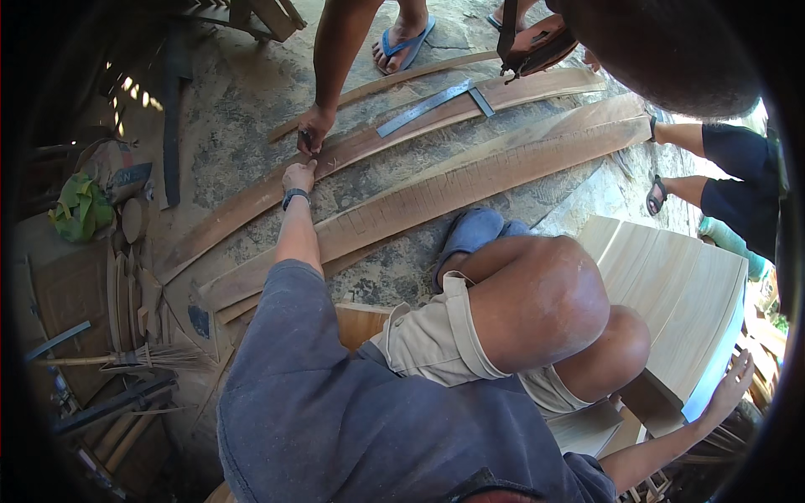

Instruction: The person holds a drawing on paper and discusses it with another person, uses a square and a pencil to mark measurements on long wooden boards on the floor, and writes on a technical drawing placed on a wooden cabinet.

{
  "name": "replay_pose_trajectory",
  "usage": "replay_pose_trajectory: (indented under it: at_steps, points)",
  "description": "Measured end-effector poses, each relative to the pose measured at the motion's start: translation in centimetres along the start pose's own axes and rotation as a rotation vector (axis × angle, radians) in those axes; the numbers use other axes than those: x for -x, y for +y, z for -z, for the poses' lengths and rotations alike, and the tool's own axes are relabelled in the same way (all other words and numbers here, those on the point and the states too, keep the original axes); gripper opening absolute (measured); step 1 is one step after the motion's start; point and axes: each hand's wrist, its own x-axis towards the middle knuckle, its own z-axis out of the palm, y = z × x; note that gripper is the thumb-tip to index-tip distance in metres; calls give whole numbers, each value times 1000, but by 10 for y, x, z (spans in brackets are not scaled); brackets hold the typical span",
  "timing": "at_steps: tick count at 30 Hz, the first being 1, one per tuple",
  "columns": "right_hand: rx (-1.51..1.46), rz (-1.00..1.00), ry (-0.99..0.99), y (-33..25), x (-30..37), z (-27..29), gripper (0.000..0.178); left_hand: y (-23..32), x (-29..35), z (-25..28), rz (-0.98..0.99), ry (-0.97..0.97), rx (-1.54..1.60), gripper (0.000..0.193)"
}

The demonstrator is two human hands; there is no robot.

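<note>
My left hand (298,177), with a dark watch on its wrist, reaches over a long curved wooden board (360,144). Its fingers are curled together at the board's edge; what they hold, if anything, is hidden. Right against them, a co-worker's hand (317,124) pinches a small dark thing too small to name. Farther right on the same board lies a metal try square (425,107). Nearer to me a thicker curved plank (470,178) runs alongside. Far to the right, my right hand (736,381) is open, fingers stretched, beside a stack of pale boards (662,285).
A thin curved strip (402,88) lies beyond the board. Sandalled feet (407,42) stand at the far side, and another person's legs (713,168) at the right. A stick broom (159,358), wood offcuts (130,293) and green leaves (81,208) lie at the left.
</note>
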Motion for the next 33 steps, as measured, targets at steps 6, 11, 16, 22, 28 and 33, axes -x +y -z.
replay_pose_trajectory:
  at_steps: [6,11,16,22,28,33]
  points:
    - [-77,-5,-427,56,3,-40,67,-7,-4,0,12,-13,-5,49]
    - [-83,-35,-382,53,3,-45,62,-4,-1,-1,23,13,13,47]
    - [-113,-29,-309,57,7,-54,60,-3,1,1,21,15,14,47]
    - [-144,-62,-347,55,8,-52,62,-1,-1,2,4,14,-14,48]
    - [-155,-97,-310,28,17,-55,62,-8,-1,1,34,0,2,51]
    - [-241,-103,-274,29,21,-55,58,-6,-1,-1,18,23,16,51]
